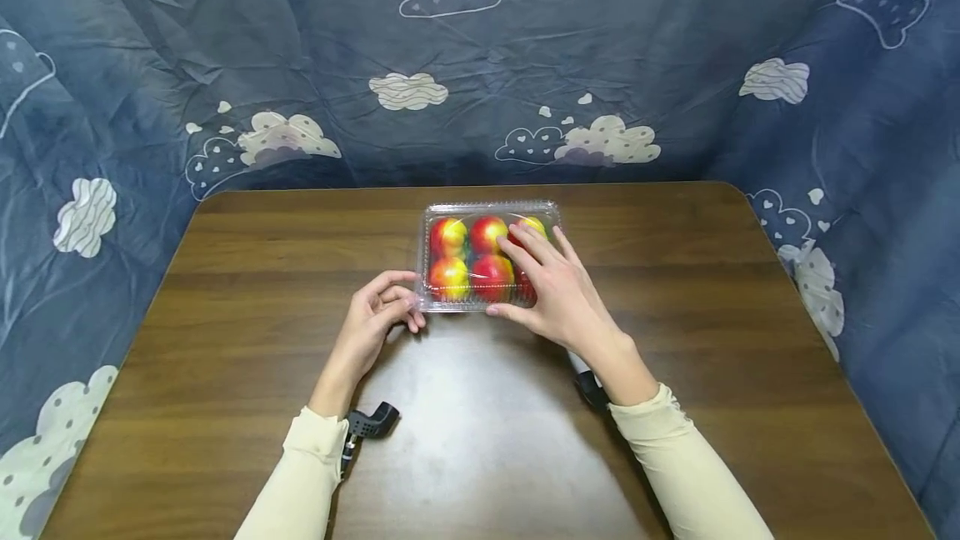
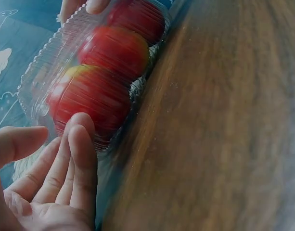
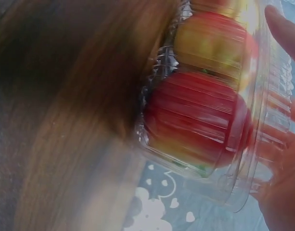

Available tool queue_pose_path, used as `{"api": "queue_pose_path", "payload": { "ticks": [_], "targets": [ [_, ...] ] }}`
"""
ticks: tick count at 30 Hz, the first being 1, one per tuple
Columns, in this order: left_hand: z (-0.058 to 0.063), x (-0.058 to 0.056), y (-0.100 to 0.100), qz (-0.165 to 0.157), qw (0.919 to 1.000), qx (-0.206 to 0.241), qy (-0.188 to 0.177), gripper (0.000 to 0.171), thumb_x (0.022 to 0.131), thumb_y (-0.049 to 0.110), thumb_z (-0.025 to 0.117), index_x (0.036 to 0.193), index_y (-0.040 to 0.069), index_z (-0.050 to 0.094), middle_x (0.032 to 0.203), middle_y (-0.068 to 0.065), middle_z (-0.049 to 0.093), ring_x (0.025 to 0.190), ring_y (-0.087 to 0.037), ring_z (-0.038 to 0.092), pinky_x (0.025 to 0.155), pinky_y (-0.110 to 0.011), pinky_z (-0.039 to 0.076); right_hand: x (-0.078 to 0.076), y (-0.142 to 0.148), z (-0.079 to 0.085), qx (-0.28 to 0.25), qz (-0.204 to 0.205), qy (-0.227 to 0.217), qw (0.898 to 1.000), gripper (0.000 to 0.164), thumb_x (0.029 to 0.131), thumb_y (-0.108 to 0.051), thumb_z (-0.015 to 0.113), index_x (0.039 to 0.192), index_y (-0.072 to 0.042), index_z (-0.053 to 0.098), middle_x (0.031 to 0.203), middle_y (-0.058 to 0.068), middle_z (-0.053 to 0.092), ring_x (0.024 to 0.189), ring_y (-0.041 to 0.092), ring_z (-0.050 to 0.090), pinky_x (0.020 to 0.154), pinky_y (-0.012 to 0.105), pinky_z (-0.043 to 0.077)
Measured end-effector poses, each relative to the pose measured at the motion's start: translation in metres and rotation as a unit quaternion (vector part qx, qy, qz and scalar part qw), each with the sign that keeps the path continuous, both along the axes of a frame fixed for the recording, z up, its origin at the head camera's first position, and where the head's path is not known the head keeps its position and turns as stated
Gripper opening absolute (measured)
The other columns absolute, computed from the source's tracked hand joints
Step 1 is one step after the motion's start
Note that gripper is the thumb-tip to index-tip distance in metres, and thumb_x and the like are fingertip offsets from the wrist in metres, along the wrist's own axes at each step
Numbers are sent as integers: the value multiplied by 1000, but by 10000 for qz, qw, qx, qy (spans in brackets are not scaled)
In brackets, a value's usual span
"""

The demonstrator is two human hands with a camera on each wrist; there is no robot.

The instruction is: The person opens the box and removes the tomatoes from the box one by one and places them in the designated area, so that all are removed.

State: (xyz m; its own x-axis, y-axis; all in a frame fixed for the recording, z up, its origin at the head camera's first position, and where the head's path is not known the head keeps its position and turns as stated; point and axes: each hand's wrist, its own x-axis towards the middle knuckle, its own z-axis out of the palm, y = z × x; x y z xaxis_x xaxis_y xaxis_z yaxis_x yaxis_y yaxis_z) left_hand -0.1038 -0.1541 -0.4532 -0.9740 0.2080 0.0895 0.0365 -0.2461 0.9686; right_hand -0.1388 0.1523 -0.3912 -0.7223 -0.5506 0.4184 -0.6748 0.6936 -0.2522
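A clear plastic clamshell box point(image 1: 491, 208) lies on the table, holding several red-and-yellow apples point(image 1: 450, 277) in two rows. Its lid appears closed over them. My left hand point(image 1: 371, 315) is at the box's front left corner, fingertips against the plastic; in the left wrist view the fingers point(image 2: 82, 149) are nearly straight and the thumb stands apart. Spread over the right part of the lid, my right hand point(image 1: 562, 298) rests with its fingers extended and covers part of the right-hand apples. The right wrist view shows this hand point(image 3: 284, 183) along the lid's rim.
The brown wooden table point(image 1: 270, 273) extends around the box, whose back edge is near the table's far edge. A blue cloth point(image 1: 465, 48) with cloud prints hangs behind and at both sides. A black wrist-camera mount point(image 1: 373, 422) sits by the left sleeve.
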Motion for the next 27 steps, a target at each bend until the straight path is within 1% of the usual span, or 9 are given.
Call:
{"api": "queue_pose_path", "payload": {
  "ticks": [4,8,12,15,19,23,27],
  "targets": [
    [-3,2,-2,-67,9995,315,-19,37,100,-11,52,137,-11,53,88,-7,72,70,-19,71,63,-28,61,-2,-4,-2,93,62,11,9999,97,76,-58,90,153,-10,55,158,16,51,149,31,46,127,65,25],
    [-4,3,-3,-341,9976,609,-23,39,99,-12,48,138,-10,51,91,-6,73,73,-20,72,67,-30,62,-1,-4,-5,131,16,-9,9999,96,76,-59,90,151,-10,56,158,16,52,149,31,46,127,64,27],
    [-2,3,-3,-675,9930,965,-18,42,99,-12,45,140,-7,50,93,-9,74,76,-23,74,71,-32,63,1,-1,-4,102,-19,66,9999,95,76,-61,89,150,-9,58,158,16,52,149,31,46,127,64,28],
    [-5,1,-5,-804,9895,1196,-44,42,99,-13,43,141,-5,50,94,-11,75,77,-24,75,72,-33,64,-1,-3,-5,110,7,71,9999,94,77,-61,88,150,-10,58,158,15,52,149,32,47,126,65,28],
    [-6,-1,-7,-922,9862,1374,-108,43,99,-14,43,140,-3,50,95,-12,74,79,-26,75,72,-32,64,-2,-5,-5,126,-31,17,9999,93,77,-60,88,149,-10,58,158,15,52,148,32,48,127,64,28],
    [-7,-3,-8,-1098,9825,1488,-209,35,98,-14,44,130,-3,53,96,-14,75,80,-26,75,73,-32,64,-2,-5,-5,117,-65,3,9999,93,76,-60,89,149,-10,59,158,15,52,148,33,47,127,63,28],
    [-6,-2,-8,-1330,9777,1569,-416,26,99,-13,43,118,0,55,98,-16,77,82,-25,76,75,-32,63,-2,-5,-5,73,-46,-55,9999,94,76,-61,89,149,-10,58,157,15,53,149,34,46,127,62,29]
  ]
}}
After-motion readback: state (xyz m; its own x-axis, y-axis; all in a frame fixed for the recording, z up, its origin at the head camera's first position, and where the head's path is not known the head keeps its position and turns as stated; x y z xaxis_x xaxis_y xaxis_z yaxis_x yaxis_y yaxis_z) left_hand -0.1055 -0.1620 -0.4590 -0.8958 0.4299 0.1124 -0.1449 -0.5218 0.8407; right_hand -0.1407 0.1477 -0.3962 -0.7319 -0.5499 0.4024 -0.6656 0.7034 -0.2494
